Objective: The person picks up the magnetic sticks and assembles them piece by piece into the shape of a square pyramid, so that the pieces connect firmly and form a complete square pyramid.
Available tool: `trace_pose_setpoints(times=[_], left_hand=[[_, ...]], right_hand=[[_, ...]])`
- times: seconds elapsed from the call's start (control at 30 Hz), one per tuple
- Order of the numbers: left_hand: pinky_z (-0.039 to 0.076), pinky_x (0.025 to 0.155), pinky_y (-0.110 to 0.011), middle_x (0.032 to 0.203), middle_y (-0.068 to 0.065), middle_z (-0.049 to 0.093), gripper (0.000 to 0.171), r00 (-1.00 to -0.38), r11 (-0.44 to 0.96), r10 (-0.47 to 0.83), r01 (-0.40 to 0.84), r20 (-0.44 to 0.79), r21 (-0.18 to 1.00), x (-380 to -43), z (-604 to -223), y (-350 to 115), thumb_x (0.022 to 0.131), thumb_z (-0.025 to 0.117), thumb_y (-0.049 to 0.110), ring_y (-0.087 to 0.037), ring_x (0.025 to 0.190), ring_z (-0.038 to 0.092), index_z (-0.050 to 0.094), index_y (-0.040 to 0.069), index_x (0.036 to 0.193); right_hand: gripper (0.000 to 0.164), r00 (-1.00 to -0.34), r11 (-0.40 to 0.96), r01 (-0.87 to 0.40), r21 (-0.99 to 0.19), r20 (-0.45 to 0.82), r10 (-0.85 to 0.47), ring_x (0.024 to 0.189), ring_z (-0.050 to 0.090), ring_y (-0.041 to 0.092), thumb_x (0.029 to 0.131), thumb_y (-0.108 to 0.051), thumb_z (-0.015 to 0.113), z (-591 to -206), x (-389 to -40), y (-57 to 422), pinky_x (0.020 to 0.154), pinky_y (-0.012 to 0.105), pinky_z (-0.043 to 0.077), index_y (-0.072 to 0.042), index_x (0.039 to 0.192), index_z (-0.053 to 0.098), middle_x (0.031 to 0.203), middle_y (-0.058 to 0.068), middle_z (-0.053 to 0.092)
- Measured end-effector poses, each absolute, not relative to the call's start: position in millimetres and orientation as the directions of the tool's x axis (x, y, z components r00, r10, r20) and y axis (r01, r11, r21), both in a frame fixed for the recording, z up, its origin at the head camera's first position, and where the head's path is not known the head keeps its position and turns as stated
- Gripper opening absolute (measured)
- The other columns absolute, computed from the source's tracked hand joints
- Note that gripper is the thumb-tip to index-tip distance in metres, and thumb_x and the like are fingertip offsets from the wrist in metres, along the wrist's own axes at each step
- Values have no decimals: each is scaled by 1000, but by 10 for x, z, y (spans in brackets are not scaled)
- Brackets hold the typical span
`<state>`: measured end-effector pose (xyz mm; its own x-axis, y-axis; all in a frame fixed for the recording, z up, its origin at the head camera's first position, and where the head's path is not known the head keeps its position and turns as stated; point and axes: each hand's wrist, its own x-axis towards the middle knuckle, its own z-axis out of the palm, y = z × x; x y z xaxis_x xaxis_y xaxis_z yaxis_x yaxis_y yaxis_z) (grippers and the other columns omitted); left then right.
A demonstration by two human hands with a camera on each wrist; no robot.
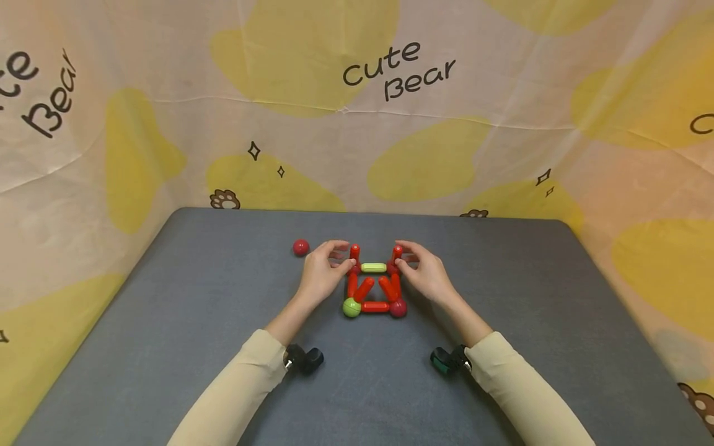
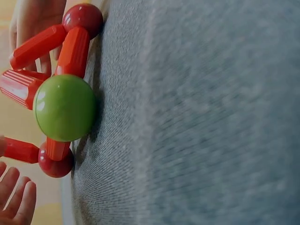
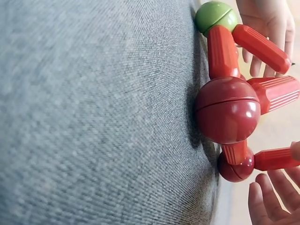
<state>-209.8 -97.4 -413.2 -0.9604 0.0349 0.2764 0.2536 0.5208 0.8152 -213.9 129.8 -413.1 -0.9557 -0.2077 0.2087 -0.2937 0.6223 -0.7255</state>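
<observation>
A square frame of magnetic building rods and balls lies on the table. Its near corners are a green ball (image 1: pixel 352 307) and a dark red ball (image 1: pixel 398 308), joined by a red rod (image 1: pixel 375 306). A yellow-green rod (image 1: pixel 374 267) spans the far side. Short red rods rise from all corners. My left hand (image 1: pixel 323 271) pinches the upright far-left rod (image 1: pixel 354 251) between thumb and fingers. At the far-right corner, my right hand (image 1: pixel 425 272) pinches the matching red rod (image 1: pixel 397 251). Both wrist views show the remaining fingers loosely extended beside the far balls.
A loose red ball (image 1: pixel 301 248) lies left of the frame, behind my left hand. The grey table (image 1: pixel 223 297) ends at a printed cloth backdrop (image 1: pixel 312 155) on the far side and both flanks. Black wrist cameras (image 1: pixel 305 359) sit near both cuffs.
</observation>
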Motion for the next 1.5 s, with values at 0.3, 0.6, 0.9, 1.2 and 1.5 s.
trace_pose_setpoints(times=[0.3, 0.6, 0.9, 1.2, 1.5], left_hand=[[54, 73, -30, 100, -8, 67, 30, -956, 533, 79, 279, 281, 799, -2171, -4152, -941, 80, 70, 11, -19, 85, 65, 67, 7, 109], [53, 73, -30, 90, -7, 68, 22, -953, 539, 92, 290, 287, 791, -2199, -4179, -918, 79, 71, 10, -19, 81, 65, 68, 8, 100], [54, 69, -27, 87, -2, 66, 17, -923, 593, 178, 378, 343, 711, -2146, -4192, -892, 78, 72, 10, -14, 76, 65, 68, 12, 95], [47, 62, -25, 85, 4, 64, 17, -891, 657, 235, 440, 388, 612, -2096, -4206, -880, 77, 74, 12, -11, 68, 57, 69, 17, 92], [47, 64, -30, 87, 3, 64, 19, -865, 700, 294, 484, 407, 524, -2057, -4190, -867, 77, 73, 11, -16, 72, 57, 69, 17, 93]], right_hand=[[32, -944, 626, -331, -706, 248, -219, 95, 64, 25, 87, -12, 62, -4171, -2190, 1251, 78, 38, 52, -8, 119, 60, 108, 10, 63], [25, -925, 622, -379, -685, 292, -241, 91, 64, 22, 86, -9, 63, -4198, -2203, 1244, 78, 37, 52, -6, 111, 62, 103, 8, 64], [25, -914, 621, -406, -671, 285, -289, 88, 65, 22, 86, -9, 63, -4174, -2132, 1228, 73, 39, 53, -8, 111, 62, 99, 7, 62], [24, -880, 646, -475, -598, 329, -342, 83, 62, 18, 83, -8, 66, -4178, -2088, 1218, 71, 33, 52, -12, 106, 65, 98, 4, 63], [24, -866, 672, -500, -546, 334, -372, 78, 57, 24, 80, -6, 67, -4186, -2062, 1198, 64, 30, 44, -14, 104, 67, 96, 4, 63]])
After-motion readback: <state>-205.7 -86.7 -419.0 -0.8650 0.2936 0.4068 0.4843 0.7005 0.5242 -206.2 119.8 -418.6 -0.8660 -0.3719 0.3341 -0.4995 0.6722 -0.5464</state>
